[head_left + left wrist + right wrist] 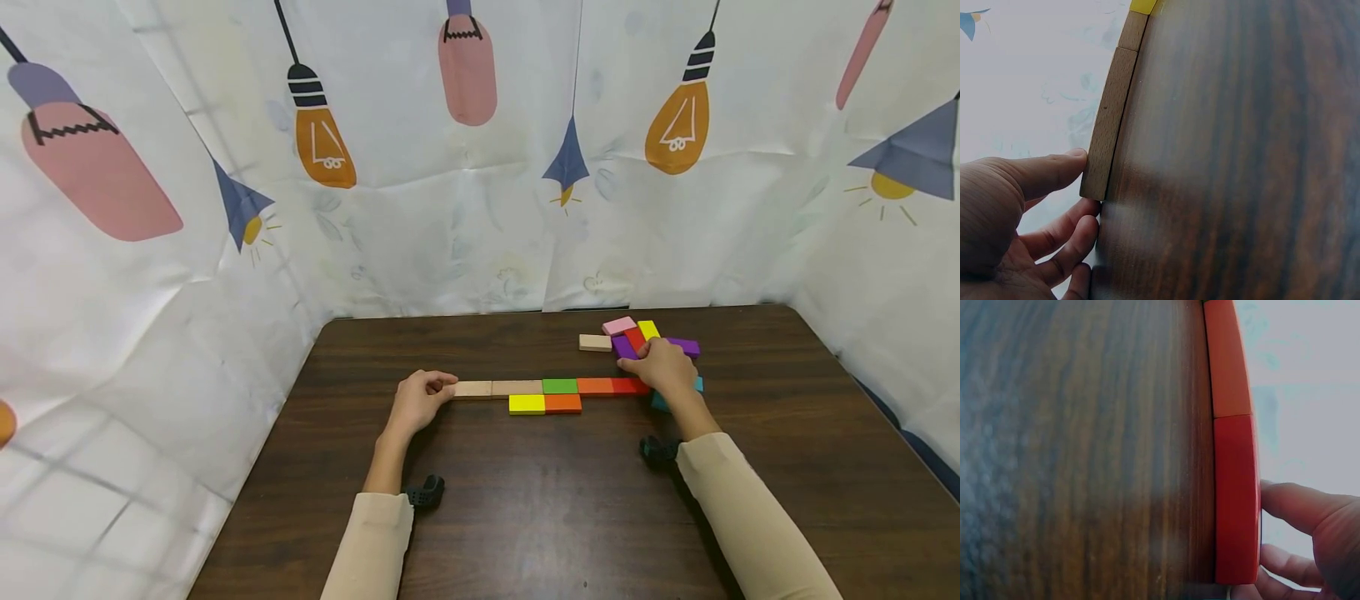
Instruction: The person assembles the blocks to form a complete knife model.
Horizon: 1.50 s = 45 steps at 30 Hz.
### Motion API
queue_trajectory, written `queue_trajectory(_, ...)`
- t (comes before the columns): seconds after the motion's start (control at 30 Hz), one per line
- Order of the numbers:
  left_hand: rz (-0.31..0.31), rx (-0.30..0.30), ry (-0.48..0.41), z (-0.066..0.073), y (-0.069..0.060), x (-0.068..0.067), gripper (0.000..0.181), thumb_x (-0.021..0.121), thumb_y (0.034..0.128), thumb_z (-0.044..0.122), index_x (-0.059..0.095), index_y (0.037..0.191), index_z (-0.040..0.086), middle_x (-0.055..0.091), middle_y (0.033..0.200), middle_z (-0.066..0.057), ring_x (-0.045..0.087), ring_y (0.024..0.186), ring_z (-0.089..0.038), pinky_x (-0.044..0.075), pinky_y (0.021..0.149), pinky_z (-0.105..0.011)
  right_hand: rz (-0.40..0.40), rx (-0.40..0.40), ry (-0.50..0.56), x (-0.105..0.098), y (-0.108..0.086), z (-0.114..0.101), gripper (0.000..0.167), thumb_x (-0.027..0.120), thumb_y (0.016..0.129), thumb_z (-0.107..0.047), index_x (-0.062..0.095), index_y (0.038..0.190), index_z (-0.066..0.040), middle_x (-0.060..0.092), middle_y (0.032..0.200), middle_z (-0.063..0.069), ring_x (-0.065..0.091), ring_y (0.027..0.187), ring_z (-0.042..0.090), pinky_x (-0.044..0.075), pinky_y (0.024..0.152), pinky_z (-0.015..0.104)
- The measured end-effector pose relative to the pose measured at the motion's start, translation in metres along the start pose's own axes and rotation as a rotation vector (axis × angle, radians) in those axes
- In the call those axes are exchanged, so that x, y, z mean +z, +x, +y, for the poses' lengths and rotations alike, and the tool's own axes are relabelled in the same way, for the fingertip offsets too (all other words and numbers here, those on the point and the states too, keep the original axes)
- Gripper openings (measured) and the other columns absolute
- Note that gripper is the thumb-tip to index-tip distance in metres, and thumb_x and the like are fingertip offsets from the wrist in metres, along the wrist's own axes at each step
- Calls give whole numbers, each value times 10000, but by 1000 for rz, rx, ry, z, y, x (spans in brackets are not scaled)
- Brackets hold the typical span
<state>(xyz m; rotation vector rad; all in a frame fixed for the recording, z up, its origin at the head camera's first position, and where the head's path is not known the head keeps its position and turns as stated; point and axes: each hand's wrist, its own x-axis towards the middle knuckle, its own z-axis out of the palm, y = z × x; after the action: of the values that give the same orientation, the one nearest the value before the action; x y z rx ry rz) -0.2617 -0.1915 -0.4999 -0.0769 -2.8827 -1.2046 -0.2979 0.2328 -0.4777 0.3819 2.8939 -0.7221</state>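
Observation:
A row of wooden blocks lies on the table: a plain block (472, 390), a tan block (517, 387), a green block (559, 386), an orange block (595, 387) and a red block (630, 387). In front lie a yellow block (527, 405) and a second orange block (562, 404). At the row's left end, my left hand (422, 400) touches the plain block (1110, 125) with thumb and fingertips. My right hand (663, 371) is at the opposite end, its thumb and fingers against the red block (1236, 500). Part of the right fingers is hidden behind that block.
Behind the row lies a cluster with a plain block (595, 342), a pink block (618, 326), a yellow block (648, 329) and purple blocks (684, 347). A teal block (660, 402) lies by the right wrist. A printed white curtain (465, 233) hangs behind the dark table (510, 517).

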Motion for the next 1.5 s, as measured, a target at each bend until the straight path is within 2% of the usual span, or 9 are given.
queue_trajectory(0.13,2,0,-3,0,0,0,174,737,960,217,796,1121,188,652,1029,-65,597,887,-191,501,765,-360,16,-50,42,-3,0,5,549,720,907,-537,632,1112,-35,638,990,171,577,828,306,458,676,383)
queue_trajectory(0.3,3,0,-9,-1,0,1,170,738,959,210,797,1117,191,648,1028,-61,594,888,-196,499,770,-361,67,-197,132,-14,3,20,454,702,959,-398,635,1160,4,668,1032,198,588,873,311,508,718,384)
queue_trajectory(0.5,2,-2,-12,0,-2,1,167,729,967,224,795,1119,199,647,1038,-55,596,899,-200,504,773,-375,55,-310,211,-30,14,49,493,690,987,-327,576,1321,16,632,1171,236,588,1049,385,557,849,454)
queue_trajectory(0.67,7,-8,-11,0,-2,0,164,728,968,221,797,1116,202,643,1032,-53,588,892,-206,491,765,-364,45,-311,208,-38,21,75,521,655,1012,-328,534,1392,7,511,1334,304,533,1135,453,503,934,590)
queue_trajectory(0.83,13,-2,-4,-1,-2,0,162,732,964,224,797,1111,203,646,1024,-48,591,884,-197,488,759,-349,23,-286,201,-42,25,94,525,649,1018,-274,504,1423,26,329,1445,387,492,1083,467,462,905,622)
queue_trajectory(0.93,11,3,1,-2,-1,1,164,733,964,232,797,1113,207,649,1025,-46,592,880,-191,493,762,-354,-12,-275,206,-42,29,104,519,643,1020,-238,490,1441,24,329,1475,397,513,1080,458,466,901,614)
queue_trajectory(1.1,11,9,0,-1,-1,1,165,738,960,231,798,1111,206,653,1018,-46,595,878,-193,495,766,-360,-46,-286,206,-43,33,113,483,636,1014,-188,505,1436,8,454,1434,359,581,993,386,505,803,470)
queue_trajectory(1.23,9,6,-3,-1,-1,1,163,740,958,226,799,1109,207,650,1017,-46,589,880,-193,491,765,-358,-43,-281,215,-43,36,114,461,642,1011,-188,526,1423,-16,428,1459,348,556,875,299,454,711,350)
queue_trajectory(1.5,6,7,-4,0,-2,0,163,745,953,219,802,1105,203,657,1029,-51,595,891,-189,499,776,-363,-51,-315,256,-41,42,120,507,663,1013,-229,516,1460,-40,419,1496,329,557,850,267,448,693,332)
